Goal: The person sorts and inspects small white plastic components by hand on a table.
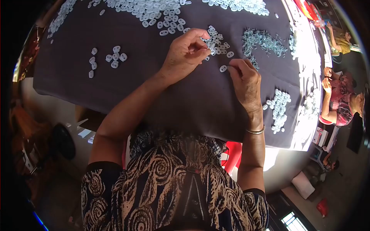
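My left hand (188,50) is curled over a loose heap of small white oval pieces with two holes (219,48). Its fingers and thumb draw together at the tips, and what lies between them is too small to make out. To the right, my right hand (246,80) is closed in a pinch, its contents hidden by the fingers. One white oval piece (223,68) is right by its fingertips; whether they touch it I cannot tell. Just beyond that hand spreads a pile of tiny silvery screw-like parts (263,41).
A dark cloth (146,109) covers the table. Large heaps of white pieces (142,7) lie along the far side. Small groups (115,57) sit at the left, and another pile (280,107) at the right. Beyond the right edge, a person in a red patterned top (341,98) sits.
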`<state>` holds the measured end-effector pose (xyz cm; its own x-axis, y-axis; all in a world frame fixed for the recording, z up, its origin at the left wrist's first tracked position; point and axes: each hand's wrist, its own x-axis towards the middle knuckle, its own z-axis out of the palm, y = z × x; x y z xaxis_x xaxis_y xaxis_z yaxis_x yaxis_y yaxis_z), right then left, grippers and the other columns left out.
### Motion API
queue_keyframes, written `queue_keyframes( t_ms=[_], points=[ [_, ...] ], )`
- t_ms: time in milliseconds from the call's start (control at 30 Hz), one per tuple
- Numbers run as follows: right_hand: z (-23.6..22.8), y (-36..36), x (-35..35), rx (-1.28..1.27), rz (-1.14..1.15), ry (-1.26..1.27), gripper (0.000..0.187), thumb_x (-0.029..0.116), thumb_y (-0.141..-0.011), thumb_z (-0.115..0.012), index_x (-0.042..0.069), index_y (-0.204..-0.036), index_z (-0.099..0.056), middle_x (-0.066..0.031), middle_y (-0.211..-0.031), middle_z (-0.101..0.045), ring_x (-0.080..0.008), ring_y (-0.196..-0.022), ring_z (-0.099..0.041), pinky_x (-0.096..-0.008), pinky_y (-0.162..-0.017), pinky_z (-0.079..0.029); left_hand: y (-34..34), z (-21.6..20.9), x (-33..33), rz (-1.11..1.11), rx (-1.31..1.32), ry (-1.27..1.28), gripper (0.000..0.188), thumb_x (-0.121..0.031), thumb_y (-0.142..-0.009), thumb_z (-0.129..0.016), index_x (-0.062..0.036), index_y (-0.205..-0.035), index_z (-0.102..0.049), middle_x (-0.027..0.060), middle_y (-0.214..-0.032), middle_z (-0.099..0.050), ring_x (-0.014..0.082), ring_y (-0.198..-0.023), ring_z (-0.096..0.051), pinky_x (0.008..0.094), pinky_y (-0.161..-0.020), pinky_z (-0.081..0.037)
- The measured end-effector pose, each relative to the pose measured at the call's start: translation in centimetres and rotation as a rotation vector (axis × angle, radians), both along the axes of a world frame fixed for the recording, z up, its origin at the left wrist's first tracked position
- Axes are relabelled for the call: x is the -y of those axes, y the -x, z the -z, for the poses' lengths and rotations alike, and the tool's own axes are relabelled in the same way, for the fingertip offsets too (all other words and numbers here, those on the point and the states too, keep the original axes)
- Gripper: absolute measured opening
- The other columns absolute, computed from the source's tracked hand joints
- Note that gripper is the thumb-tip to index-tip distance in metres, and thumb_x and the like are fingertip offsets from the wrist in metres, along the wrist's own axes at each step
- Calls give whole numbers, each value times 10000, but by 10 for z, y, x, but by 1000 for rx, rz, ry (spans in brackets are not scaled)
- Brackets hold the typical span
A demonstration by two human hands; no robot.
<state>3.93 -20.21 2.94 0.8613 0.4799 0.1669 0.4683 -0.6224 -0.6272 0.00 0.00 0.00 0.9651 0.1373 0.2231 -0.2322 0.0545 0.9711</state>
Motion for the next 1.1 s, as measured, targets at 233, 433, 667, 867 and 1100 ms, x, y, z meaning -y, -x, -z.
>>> queue_keyframes(
  t_ms=[233,433,667,867,1100],
  points=[
    [-1,-2,-5,-2,-141,12,131,17,-766,-690,5,-863,-604,-81,-829,-576,-201,-673,-591,-299,-611,-465,0,-1,0,5,-20,27,265,16,-845,-613,-41,-1082,-509,-11,-758,-577,20,-637,-511,179,-546,-433],
    [14,17,-7,229,-77,75,123,7,-774,-685,25,-855,-595,-89,-839,-577,-247,-667,-612,-332,-573,-472,0,2,4,30,-12,75,277,21,-837,-618,-24,-1085,-503,-12,-753,-573,26,-623,-518,181,-549,-437],
    [9,5,-8,163,-91,-117,129,49,-813,-691,37,-920,-619,-45,-733,-590,-147,-594,-561,-274,-547,-450,1,-2,3,33,-47,69,282,15,-837,-622,-24,-1089,-501,-2,-767,-579,27,-624,-520,186,-540,-445],
    [-2,-15,-35,-308,-42,-535,94,61,-918,-581,12,-980,-632,28,-752,-572,-47,-620,-483,-187,-555,-395,0,2,1,59,-81,86,289,0,-842,-620,-42,-1101,-498,7,-775,-582,31,-625,-521,194,-528,-453],
    [7,-17,-47,-352,-51,-601,114,83,-924,-574,11,-990,-634,15,-760,-581,-50,-629,-485,-190,-572,-400,0,2,1,68,-98,72,296,-15,-845,-613,-49,-1113,-492,13,-767,-580,42,-623,-526,202,-522,-455]
  ],
)
